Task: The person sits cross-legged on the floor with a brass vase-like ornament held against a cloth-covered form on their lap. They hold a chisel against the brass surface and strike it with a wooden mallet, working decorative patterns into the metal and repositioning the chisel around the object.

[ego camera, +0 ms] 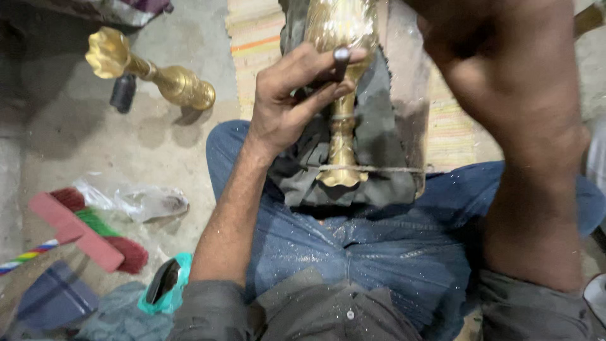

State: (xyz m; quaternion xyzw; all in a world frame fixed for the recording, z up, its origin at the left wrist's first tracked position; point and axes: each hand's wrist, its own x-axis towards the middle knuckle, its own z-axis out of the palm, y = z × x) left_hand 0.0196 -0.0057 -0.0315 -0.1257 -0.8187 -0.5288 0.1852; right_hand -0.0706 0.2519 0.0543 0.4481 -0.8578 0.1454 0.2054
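Note:
A brass vase (341, 113) lies lengthwise on a dark grey cloth (379, 139) over my lap, tied down by a thin cord across its foot. My left hand (297, 95) grips a short dark metal tool (339, 60) and presses it against the vase's neck. My right forearm rises at the right, and my right hand (454, 19) is mostly cut off by the top edge, so what it holds is hidden.
A second brass vase (151, 72) lies on the concrete floor at upper left beside a small dark object (123, 93). A red brush (88, 230), a clear plastic bag (142, 201), a phone on teal cloth (165, 281) and a striped mat (255, 38) lie around.

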